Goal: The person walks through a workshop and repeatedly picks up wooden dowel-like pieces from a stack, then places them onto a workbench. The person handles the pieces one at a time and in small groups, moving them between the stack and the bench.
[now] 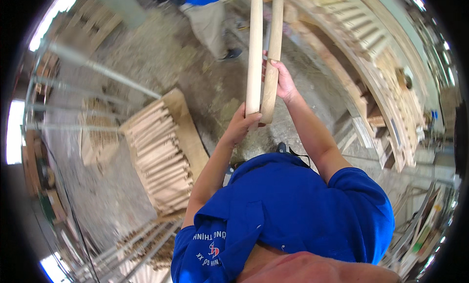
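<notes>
Two long, round wooden poles [254, 53] stretch away from me side by side, with a narrow gap between them. The left one is paler; the right pole [270, 90] is slightly browner. My left hand [241, 124] grips the near end of the pale pole, thumb on top, and its fingers seem to reach underneath toward the other pole. Further up, my right hand [284, 81] is closed around the browner pole, its fingertips showing in the gap. The far ends run out past the top of the view.
Left of me, wooden pieces [161, 151] lie in rows on a brown sheet beside a metal-bar rack [107, 73]. A curved-looking wooden bench [351, 63] with more pieces runs along the right. Ahead stands another person [205, 24] in light trousers.
</notes>
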Tool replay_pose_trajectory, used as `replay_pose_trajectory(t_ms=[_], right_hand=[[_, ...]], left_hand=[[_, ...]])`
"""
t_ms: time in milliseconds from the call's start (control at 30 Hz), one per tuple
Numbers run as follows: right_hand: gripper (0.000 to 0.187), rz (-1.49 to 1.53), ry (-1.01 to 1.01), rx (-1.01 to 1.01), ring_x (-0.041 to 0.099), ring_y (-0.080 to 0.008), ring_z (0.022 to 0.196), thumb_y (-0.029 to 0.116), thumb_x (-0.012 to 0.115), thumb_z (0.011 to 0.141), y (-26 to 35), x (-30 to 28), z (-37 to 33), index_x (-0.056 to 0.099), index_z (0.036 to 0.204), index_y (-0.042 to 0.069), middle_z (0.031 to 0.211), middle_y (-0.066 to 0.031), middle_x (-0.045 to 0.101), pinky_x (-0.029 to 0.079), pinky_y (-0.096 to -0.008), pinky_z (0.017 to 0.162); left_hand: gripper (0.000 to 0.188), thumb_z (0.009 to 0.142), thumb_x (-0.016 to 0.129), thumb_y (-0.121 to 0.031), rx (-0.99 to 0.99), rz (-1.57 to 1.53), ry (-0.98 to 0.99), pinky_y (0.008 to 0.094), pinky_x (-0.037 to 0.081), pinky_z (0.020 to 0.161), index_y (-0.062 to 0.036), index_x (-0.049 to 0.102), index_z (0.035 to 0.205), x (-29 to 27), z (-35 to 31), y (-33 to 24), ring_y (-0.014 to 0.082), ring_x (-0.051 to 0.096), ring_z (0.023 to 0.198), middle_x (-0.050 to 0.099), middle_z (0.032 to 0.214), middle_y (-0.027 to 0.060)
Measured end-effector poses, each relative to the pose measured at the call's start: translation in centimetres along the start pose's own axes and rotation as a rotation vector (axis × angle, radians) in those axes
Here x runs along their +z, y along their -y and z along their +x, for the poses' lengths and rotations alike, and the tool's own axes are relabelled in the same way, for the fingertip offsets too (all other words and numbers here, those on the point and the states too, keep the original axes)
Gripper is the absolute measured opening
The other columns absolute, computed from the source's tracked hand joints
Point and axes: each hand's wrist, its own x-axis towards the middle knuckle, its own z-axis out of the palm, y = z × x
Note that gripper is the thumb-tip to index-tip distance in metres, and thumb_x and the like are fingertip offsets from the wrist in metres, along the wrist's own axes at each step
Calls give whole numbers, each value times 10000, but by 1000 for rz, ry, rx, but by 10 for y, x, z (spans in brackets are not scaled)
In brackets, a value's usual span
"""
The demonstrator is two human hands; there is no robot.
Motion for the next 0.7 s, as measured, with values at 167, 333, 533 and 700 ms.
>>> replay_pose_trajectory(t_ms=[167,333,533,700], right_hand=[[585,108,47,-90,576,-275,997,254,577,781,99,-45,-63,364,1276,26,1145,-171,539,498,-405,840],[551,-98,-28,-361,578,-273,1004,218,563,779,161,-73,-116,383,1249,-5,1126,-176,556,513,-375,826],[465,-219,-541,-560,594,-180,858,188,599,799,160,-87,-151,428,1186,-4,981,-124,588,503,-311,756],[453,-232,-687,-758,575,-139,816,260,645,818,133,-84,-154,448,1154,29,937,-62,573,496,-295,734]], left_hand=[[594,816,581,-82,-124,35,199,427,524,786,-57,286,1332,95,73,17,230,524,1049,462,1189,102],[566,821,573,-39,-27,138,348,318,432,903,-41,309,1322,149,125,49,152,496,1074,466,1195,78],[492,786,632,-31,-41,216,387,286,422,869,-36,406,1222,165,145,59,116,508,1004,526,1096,42],[462,797,613,-20,60,442,460,281,417,873,-18,416,1215,154,139,48,122,519,985,531,1101,59]])
